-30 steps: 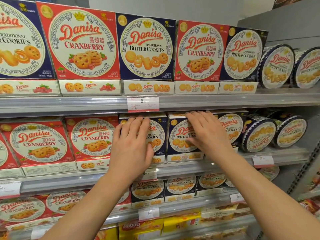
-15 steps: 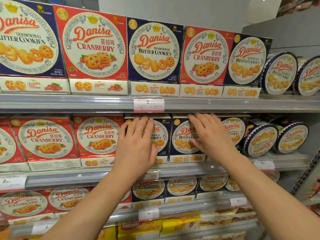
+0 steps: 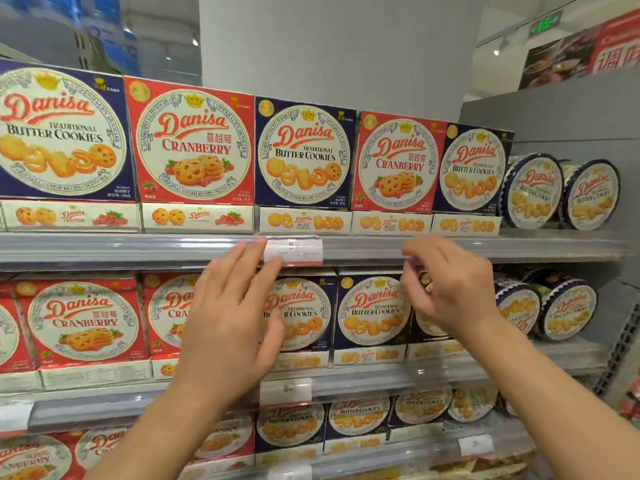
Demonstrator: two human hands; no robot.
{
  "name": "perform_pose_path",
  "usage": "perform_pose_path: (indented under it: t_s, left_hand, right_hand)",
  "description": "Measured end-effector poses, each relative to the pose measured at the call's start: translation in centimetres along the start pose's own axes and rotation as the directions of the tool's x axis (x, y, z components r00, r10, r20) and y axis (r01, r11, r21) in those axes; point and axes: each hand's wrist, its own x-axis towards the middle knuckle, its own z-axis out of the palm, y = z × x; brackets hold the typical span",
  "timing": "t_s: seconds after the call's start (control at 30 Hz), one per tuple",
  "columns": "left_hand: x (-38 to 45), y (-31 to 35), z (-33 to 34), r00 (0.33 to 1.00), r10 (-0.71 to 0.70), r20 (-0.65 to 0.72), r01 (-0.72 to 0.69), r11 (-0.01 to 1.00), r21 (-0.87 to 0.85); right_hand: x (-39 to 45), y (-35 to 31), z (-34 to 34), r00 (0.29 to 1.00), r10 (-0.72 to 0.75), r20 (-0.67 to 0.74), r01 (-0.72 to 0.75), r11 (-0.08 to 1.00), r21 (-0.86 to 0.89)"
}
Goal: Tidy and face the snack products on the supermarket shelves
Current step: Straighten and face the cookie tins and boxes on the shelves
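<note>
Left hand: the left hand (image 3: 228, 327) is raised in front of the middle shelf, fingers straight and slightly spread, holding nothing; its fingertips reach up to the top shelf rail (image 3: 138, 247), just left of the price tag (image 3: 293, 250). Motion blur hides whether it touches anything.
Right hand: the right hand (image 3: 446, 285) is lifted in front of the middle shelf, fingers loosely bent, grasping nothing; its fingertips are at the level of the same rail.
Middle shelf: red cranberry boxes (image 3: 83, 323) stand on the left, blue butter cookie boxes (image 3: 372, 313) in the centre, round tins (image 3: 568, 311) on the right, all facing outward. One blue box (image 3: 304, 313) shows between the two hands, partly covered by the left hand.
Top shelf: large blue box (image 3: 59, 133), red box (image 3: 194, 143), blue box (image 3: 304, 154), red box (image 3: 396, 161), blue box (image 3: 472, 168) stand side by side, each on a white flat box (image 3: 197, 218); two round tins (image 3: 533, 190) stand on edge at the right end.
Lower shelf: more blue boxes (image 3: 289, 427) and red boxes (image 3: 31, 459), partly hidden by the forearms.
Background: a grey pillar (image 3: 329, 46) rises behind the shelving.
</note>
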Motion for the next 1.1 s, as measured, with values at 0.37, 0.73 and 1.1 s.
perform_pose_path:
  t_s: [0.37, 0.73, 1.1]
  left_hand:
    - [-0.2, -3.2, 1.6, 0.971, -0.178, 0.158, 0.143, 0.967, 0.213]
    - [-0.6, -4.1, 1.8, 0.973, -0.138, 0.186, 0.098, 0.973, 0.209]
    - [-0.4, -3.2, 1.6, 0.977, -0.148, 0.154, 0.117, 0.974, 0.197]
  right_hand:
    - [15.3, 6.6, -2.2, 0.905, 0.263, 0.334, -0.223, 0.963, -0.153]
    - [15.6, 5.7, -2.6, 0.894, 0.305, 0.328, -0.273, 0.951, -0.143]
    - [12.3, 0.1, -11.3, 0.94, 0.171, 0.295, -0.205, 0.975, 0.089]
